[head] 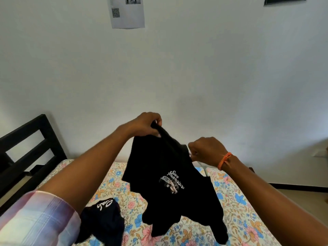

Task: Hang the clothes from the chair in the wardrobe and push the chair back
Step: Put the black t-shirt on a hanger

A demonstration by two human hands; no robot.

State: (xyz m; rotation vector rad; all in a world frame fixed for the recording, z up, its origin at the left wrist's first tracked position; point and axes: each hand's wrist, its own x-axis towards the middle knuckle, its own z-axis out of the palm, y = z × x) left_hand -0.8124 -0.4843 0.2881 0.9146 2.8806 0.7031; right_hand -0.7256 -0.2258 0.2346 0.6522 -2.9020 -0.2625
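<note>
The fingers of the left hand are pinching the top of a soft black cotton T-shirt with white script print, while the right hand is curling around its other shoulder. The shirt is hanging limp over the middle of the floral-sheeted bed; light and floppy, it is probably best held at the shoulder seams. A second dark crumpled garment is lying near the bed's near edge.

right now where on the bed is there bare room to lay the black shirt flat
Bare floral sheet lies right of the shirt, under the right hand and forearm, and at the far end towards the wall. Another strip lies between the shirt and the dark garment. The near left is crowded by that garment. The left hand holds the shirt up.
</note>
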